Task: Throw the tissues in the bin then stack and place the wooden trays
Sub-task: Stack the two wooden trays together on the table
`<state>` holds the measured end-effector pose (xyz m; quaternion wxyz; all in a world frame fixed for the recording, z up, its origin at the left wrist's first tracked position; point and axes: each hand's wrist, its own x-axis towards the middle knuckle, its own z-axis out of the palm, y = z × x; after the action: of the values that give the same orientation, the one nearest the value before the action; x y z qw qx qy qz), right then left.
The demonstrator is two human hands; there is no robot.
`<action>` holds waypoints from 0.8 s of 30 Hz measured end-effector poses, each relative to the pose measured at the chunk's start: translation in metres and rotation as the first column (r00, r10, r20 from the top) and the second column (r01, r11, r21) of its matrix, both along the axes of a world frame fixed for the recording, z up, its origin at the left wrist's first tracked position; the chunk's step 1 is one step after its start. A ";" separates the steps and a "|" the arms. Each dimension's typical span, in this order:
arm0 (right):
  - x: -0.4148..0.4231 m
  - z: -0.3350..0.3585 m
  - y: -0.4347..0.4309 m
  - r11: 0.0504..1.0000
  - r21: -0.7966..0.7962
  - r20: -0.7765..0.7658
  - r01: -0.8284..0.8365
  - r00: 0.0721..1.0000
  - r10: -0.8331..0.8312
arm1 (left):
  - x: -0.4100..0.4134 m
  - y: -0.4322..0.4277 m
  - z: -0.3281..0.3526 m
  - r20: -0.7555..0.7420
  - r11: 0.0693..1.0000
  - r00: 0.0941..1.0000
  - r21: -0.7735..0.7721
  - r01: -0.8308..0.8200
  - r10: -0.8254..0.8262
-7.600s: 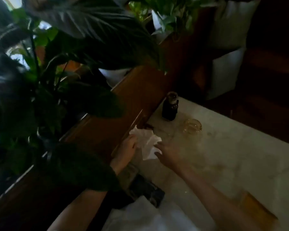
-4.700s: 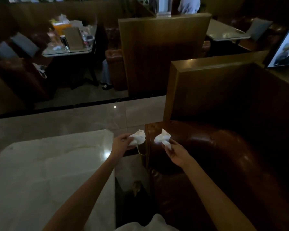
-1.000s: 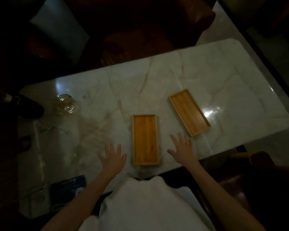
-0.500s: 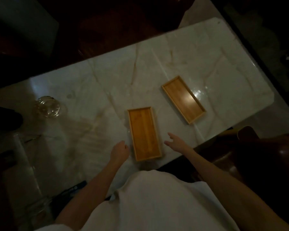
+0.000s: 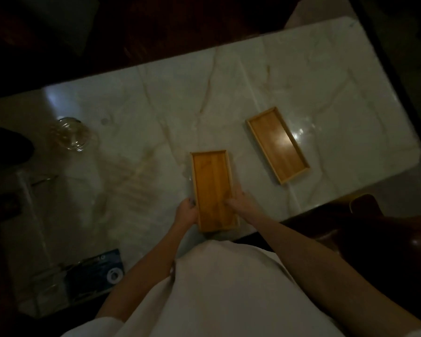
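Observation:
Two empty rectangular wooden trays lie on a white marble table [image 5: 301,81]. The near tray [image 5: 212,186] sits close to the table's front edge, its long side pointing away from me. My left hand [image 5: 186,210] grips its left rim and my right hand [image 5: 240,203] grips its right rim, with fingers over the edge. The far tray [image 5: 277,144] lies apart to the right, turned at an angle, untouched. No tissues or bin are in view.
A clear glass ashtray [image 5: 69,135] stands at the left of the table. A dark blue pack [image 5: 100,271] lies at the near left edge beside a clear holder. A dark object [image 5: 7,147] sits at the far left. A brown leather seat [image 5: 387,229] is at the right.
Both hands have closed in on the near tray and taken hold of its two long sides. Earlier, each hand held a crumpled tissue; these are gone from view.

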<state>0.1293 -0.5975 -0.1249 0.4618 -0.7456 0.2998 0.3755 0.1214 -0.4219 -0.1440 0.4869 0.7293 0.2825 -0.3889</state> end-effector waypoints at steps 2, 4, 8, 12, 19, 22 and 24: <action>0.007 -0.001 -0.017 0.998 0.066 0.020 0.013 1.000 -0.014 | -0.001 -0.009 0.004 -0.009 1.000 0.999 -0.003 -0.031 0.031; 0.015 -0.003 -0.035 0.990 0.136 0.009 -0.029 1.000 0.028 | 0.002 -0.020 0.007 -0.024 0.998 0.998 0.000 -0.055 0.055; 0.045 -0.002 -0.070 0.960 0.116 -0.040 -0.255 0.965 0.261 | 0.006 -0.056 0.018 -0.105 0.986 0.981 -0.001 -0.164 0.163; 0.082 -0.002 -0.108 0.883 0.077 0.023 -0.463 0.886 0.463 | 0.019 -0.098 0.017 -0.148 0.964 0.953 0.029 -0.263 0.264; 0.149 -0.010 -0.209 0.820 -0.134 0.098 -0.557 0.816 0.570 | 0.088 -0.203 0.017 -0.042 0.968 0.972 0.108 -0.226 0.232; 0.174 -0.015 -0.257 0.829 -0.280 0.119 -0.484 0.839 0.530 | 0.123 -0.260 0.012 0.067 0.990 0.990 0.060 -0.127 0.123; 0.185 -0.017 -0.277 0.796 -0.373 0.097 -0.478 0.833 0.545 | 0.141 -0.290 0.004 0.092 0.993 0.990 0.054 -0.110 0.105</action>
<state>0.3138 -0.8742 -0.1419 0.2373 -0.8994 0.0975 0.3540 0.2623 -0.7115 -0.1403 0.4976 0.7436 0.3107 -0.3209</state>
